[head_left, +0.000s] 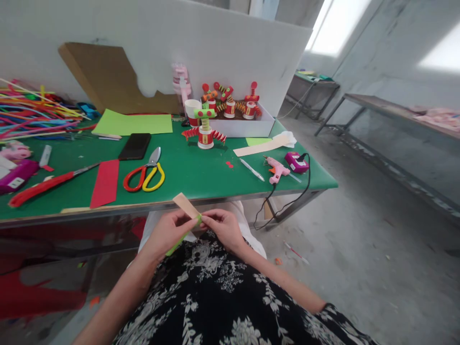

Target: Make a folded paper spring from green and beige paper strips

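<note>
Over my lap, just in front of the table edge, my left hand [169, 234] and my right hand [224, 229] meet with fingertips pinched together. Between them is a crossing of two paper strips. One is a peach paper strip [186, 205] that sticks out up and to the left. The other, a green paper strip [175, 246], hangs down under my left hand, and a bit of green shows at the fingertips. My fingers partly cover the crossing, so its folds are hard to see.
On the green table [179, 163] lie scissors [145, 172], a red paper piece [105, 183], a phone [135, 146], a pen [252, 170] and a pink glue gun [276, 168] with a trailing cord. A paper-cup figure [205, 138] stands before a white box [247, 127] holding several similar ones.
</note>
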The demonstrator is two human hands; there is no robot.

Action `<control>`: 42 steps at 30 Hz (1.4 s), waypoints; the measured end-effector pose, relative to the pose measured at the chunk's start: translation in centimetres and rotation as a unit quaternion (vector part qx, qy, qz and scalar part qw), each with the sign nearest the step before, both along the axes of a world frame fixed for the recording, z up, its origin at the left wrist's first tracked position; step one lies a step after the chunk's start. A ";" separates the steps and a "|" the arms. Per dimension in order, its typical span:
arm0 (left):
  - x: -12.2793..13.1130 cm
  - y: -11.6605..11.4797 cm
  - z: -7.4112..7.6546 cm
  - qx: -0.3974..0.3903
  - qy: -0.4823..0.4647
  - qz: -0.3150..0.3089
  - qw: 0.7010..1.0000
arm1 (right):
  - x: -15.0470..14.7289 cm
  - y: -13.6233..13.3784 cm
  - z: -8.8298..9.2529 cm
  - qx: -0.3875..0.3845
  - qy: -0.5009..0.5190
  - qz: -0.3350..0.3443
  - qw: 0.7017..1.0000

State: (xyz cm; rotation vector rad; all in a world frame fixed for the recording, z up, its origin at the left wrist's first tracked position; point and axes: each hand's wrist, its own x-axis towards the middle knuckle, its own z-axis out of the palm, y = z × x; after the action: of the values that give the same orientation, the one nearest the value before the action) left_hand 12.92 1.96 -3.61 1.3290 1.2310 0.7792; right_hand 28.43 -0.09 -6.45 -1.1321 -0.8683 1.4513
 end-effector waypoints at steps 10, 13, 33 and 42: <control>-0.2 -0.1 0.5 0.076 0.090 -0.011 0.993 | 0.1 0.1 0.1 -0.008 -0.032 0.008 0.999; 0.0 -0.1 0.5 0.076 0.098 -0.001 0.992 | 0.0 0.0 0.2 0.004 -0.035 0.011 0.999; -0.7 0.2 0.3 0.067 0.078 -0.018 0.995 | 0.2 -0.1 -0.2 -0.047 0.054 0.067 0.995; -1.0 0.6 -0.1 0.100 0.104 -0.052 0.988 | 0.2 -0.1 -1.1 -0.100 0.158 0.053 0.981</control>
State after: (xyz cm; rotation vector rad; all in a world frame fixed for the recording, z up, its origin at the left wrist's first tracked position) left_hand 11.94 2.52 -3.70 1.6591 1.2586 0.7170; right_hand 28.62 -0.14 -7.52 -0.9747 -0.5771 1.7800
